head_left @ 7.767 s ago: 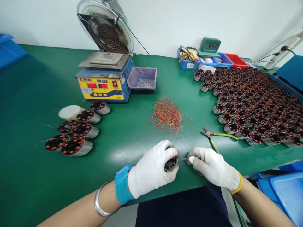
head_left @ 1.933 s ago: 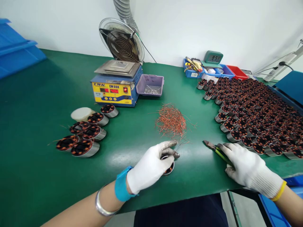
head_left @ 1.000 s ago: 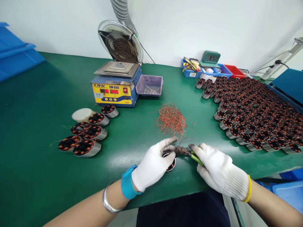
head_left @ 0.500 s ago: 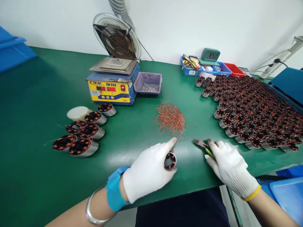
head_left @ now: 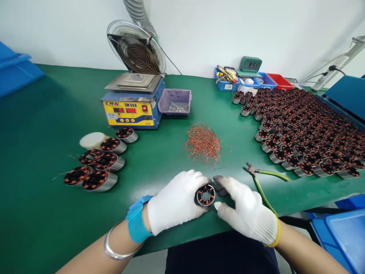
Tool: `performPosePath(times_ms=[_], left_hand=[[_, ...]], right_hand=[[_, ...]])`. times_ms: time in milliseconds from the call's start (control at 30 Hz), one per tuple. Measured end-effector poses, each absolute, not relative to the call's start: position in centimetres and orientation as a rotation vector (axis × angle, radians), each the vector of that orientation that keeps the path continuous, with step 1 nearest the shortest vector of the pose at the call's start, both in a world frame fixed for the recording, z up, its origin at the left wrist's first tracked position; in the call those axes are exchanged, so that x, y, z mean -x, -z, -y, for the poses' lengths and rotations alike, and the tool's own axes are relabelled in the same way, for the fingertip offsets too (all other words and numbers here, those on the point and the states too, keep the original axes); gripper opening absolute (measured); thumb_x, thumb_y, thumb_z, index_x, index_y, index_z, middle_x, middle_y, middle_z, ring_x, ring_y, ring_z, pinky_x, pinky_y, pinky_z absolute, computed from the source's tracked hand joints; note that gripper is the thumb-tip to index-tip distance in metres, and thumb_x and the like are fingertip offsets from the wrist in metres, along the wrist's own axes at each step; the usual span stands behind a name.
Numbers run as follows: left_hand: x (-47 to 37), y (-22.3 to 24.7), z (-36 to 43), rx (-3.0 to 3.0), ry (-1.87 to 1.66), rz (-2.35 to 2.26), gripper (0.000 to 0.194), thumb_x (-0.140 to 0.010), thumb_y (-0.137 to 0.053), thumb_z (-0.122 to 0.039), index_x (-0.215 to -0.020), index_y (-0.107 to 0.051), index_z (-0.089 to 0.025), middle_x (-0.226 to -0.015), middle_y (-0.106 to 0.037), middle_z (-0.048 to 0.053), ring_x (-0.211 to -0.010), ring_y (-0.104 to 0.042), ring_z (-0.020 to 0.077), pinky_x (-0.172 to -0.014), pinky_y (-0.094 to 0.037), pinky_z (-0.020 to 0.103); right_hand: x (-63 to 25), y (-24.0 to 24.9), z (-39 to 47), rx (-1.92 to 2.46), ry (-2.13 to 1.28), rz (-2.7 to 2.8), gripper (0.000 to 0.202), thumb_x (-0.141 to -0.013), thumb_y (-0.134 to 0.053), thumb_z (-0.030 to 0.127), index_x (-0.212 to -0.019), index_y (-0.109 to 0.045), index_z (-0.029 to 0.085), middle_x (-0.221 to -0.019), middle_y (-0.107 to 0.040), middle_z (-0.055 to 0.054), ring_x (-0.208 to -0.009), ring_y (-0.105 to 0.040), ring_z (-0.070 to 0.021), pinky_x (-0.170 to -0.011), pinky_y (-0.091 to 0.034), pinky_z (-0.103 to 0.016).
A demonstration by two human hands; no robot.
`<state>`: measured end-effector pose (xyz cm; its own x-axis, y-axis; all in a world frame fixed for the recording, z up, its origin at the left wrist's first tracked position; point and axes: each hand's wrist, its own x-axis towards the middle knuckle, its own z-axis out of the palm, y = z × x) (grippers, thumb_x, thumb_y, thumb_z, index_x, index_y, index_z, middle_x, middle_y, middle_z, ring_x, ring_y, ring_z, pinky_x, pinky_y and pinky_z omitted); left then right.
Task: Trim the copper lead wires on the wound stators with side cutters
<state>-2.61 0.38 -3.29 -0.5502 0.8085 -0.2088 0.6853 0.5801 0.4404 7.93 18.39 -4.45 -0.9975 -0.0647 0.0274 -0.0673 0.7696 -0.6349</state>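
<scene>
My left hand [head_left: 179, 201], in a white glove, is closed around a motor stator [head_left: 205, 195] with a silver rim and copper windings, its open end facing up at me. Just to its right, my right hand [head_left: 245, 205], also gloved, has thumb and fingers apart and holds nothing; a small gap seems to separate it from the stator. Green-handled cutting pliers [head_left: 258, 177] lie spread on the table beyond my right hand. A heap of clipped copper wire [head_left: 203, 142] sits in front of both hands.
Many stators [head_left: 308, 129] stand in rows at right, and several more [head_left: 99, 179] at left by a white round piece [head_left: 93, 140]. Behind are a blue-and-yellow solder pot [head_left: 131, 110], a purple tray [head_left: 174, 91], a fan [head_left: 137, 53], a tool bin [head_left: 227, 84] and a clock [head_left: 251, 64].
My right hand has let go of the pliers, which now lie on the table, and has moved left to beside the stator. My left hand still holds the stator.
</scene>
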Motion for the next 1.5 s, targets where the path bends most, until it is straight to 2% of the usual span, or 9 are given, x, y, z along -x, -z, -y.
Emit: performPosePath(times_ms=[100, 267, 433, 633, 833, 1033, 1233, 1367, 1500], left_hand=[[2.5, 3.4, -0.7, -1.219, -0.435, -2.457, 0.01, -0.073, -0.06, -0.031, -0.075, -0.061, -0.021, -0.074, -0.061, 0.003, -0.07, -0.056, 0.0222, -0.064, -0.041, 0.035], [2.4, 4.0, -0.6, -1.179, -0.501, -2.514, 0.02, -0.067, -0.065, -0.034, -0.08, -0.063, -0.02, -0.078, -0.062, 0.004, -0.071, -0.055, 0.0225, -0.066, -0.039, 0.035], [2.0, 4.2, -1.1, -1.151, -0.498, -2.597, 0.022, -0.07, -0.063, -0.04, -0.075, -0.063, -0.019, -0.073, -0.061, 0.005, -0.067, -0.054, 0.0226, -0.064, -0.036, 0.035], [1.6, 4.3, -1.1, -1.276, -0.515, -2.594, 0.017, -0.07, -0.062, -0.036, -0.071, -0.063, -0.019, -0.07, -0.06, 0.004, -0.065, -0.053, 0.0214, -0.063, -0.036, 0.034], [1.7, 4.2, -0.8, -1.206, -0.601, -2.644, 0.024, -0.064, -0.068, -0.039, -0.077, -0.065, -0.019, -0.073, -0.062, 0.005, -0.069, -0.054, 0.0222, -0.065, -0.037, 0.034], [1.6, 4.1, -0.8, -1.171, -0.649, -2.734, 0.018, -0.065, -0.065, -0.035, -0.066, -0.057, -0.019, -0.064, -0.057, 0.003, -0.064, -0.051, 0.0199, -0.062, -0.035, 0.033], [1.4, 3.3, -0.8, -0.944, -0.862, -2.639, 0.033, -0.053, -0.076, -0.044, -0.064, -0.057, -0.02, -0.066, -0.057, 0.001, -0.064, -0.052, 0.0177, -0.064, -0.04, 0.031], [1.4, 3.1, -0.6, -0.843, -0.972, -2.628, 0.039, -0.052, -0.078, -0.05, -0.067, -0.059, -0.019, -0.069, -0.059, 0.001, -0.067, -0.055, 0.0182, -0.064, -0.042, 0.03], [1.5, 3.6, -0.3, -0.926, -0.903, -2.692, 0.042, -0.056, -0.076, -0.056, -0.066, -0.059, -0.02, -0.067, -0.058, 0.002, -0.064, -0.055, 0.0188, -0.062, -0.041, 0.031]], right_hand=[[-6.3, 4.3, -17.4, 0.148, -1.228, 3.055, 0.053, -0.077, -0.056, 0.021, -0.129, -0.054, 0.03, -0.105, -0.069, 0.0, -0.09, -0.066, -0.0208, -0.073, -0.05, -0.033], [-5.3, 3.6, -18.5, 0.269, -1.172, 3.124, 0.058, -0.074, -0.055, 0.017, -0.131, -0.054, 0.029, -0.094, -0.07, 0.0, -0.087, -0.065, -0.021, -0.075, -0.046, -0.034], [-5.0, 3.4, -17.7, 0.415, -1.684, 2.95, 0.07, -0.069, -0.065, 0.022, -0.136, -0.046, 0.026, -0.095, -0.067, 0.001, -0.077, -0.062, -0.0161, -0.07, -0.046, -0.03], [-3.3, 4.4, -19.4, 0.114, -2.269, 2.815, 0.061, -0.072, -0.061, 0.02, -0.132, -0.05, 0.012, -0.071, -0.056, 0.003, -0.061, -0.052, -0.0117, -0.055, -0.041, -0.024], [-5.6, 3.2, -22.2, 0.24, -0.647, 2.979, 0.042, -0.082, -0.054, 0.019, -0.124, -0.058, 0.022, -0.095, -0.067, -0.005, -0.082, -0.063, -0.0203, -0.065, -0.048, -0.03], [-6.6, 3.0, -18.2, -0.808, -0.396, 2.616, 0.04, -0.086, -0.042, 0.009, -0.123, -0.054, 0.017, -0.087, -0.07, -0.006, -0.075, -0.064, -0.0212, -0.086, -0.052, -0.042], [-6.0, 5.0, -20.0, 0.265, -1.049, 2.678, 0.059, -0.08, -0.048, 0.013, -0.137, -0.042, 0.023, -0.091, -0.067, -0.001, -0.079, -0.065, -0.0156, -0.077, -0.054, -0.03], [-7.5, 4.3, -19.4, 0.097, -1.345, 2.815, 0.081, -0.073, -0.058, 0.018, -0.148, -0.028, 0.023, -0.113, -0.066, -0.006, -0.099, -0.065, -0.0208, -0.089, -0.052, -0.035], [-7.2, 4.3, -18.7, 0.135, -1.646, 2.707, 0.069, -0.076, -0.057, 0.02, -0.143, -0.038, 0.027, -0.092, -0.07, -0.002, -0.083, -0.066, -0.02, -0.079, -0.052, -0.036]])
